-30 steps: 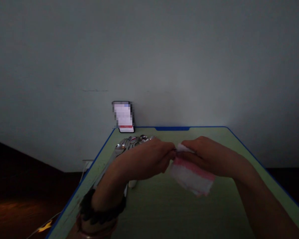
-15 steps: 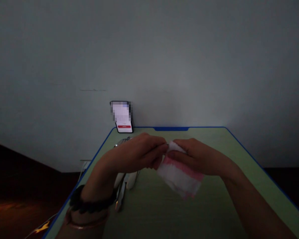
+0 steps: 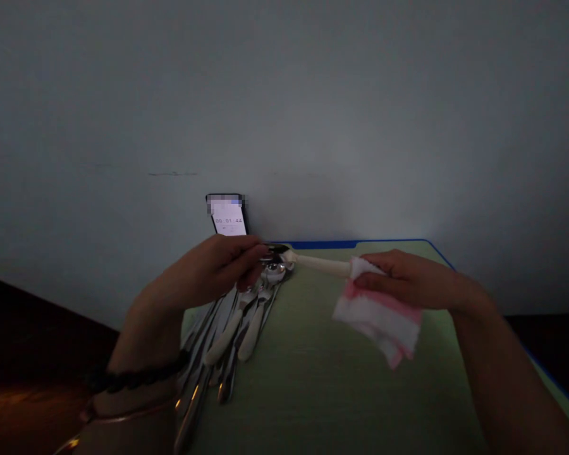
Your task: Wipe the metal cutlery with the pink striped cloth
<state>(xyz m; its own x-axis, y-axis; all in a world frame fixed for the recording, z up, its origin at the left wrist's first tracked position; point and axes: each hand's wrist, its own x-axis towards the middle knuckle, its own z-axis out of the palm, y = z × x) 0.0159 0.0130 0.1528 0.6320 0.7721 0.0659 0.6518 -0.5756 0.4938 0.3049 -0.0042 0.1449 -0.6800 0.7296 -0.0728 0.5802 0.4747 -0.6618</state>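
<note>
My left hand [image 3: 230, 265] is closed on the metal end of a white-handled piece of cutlery [image 3: 323, 264]. Its fingers partly hide that end, so I cannot tell its exact kind. The pale handle points right, held nearly level above the table. At its far end, my right hand [image 3: 398, 278] pinches a small white-and-pink cloth [image 3: 377, 316] around the handle's tip. The cloth's loose part hangs below the fingers. Under and beside my left hand lies a pile of cutlery, with white-handled spoons [image 3: 250, 332] and several all-metal pieces [image 3: 194, 398].
A lit phone [image 3: 230, 218] showing a timer leans against the grey wall [image 3: 360, 126] at the back. The pale green table [image 3: 322, 385] has a blue edge. Cutlery covers its left side.
My hands have moved apart, left hand leftward and right hand rightward, exposing the pale handle between them. The cloth went right with my right hand. More of the cutlery pile now shows.
</note>
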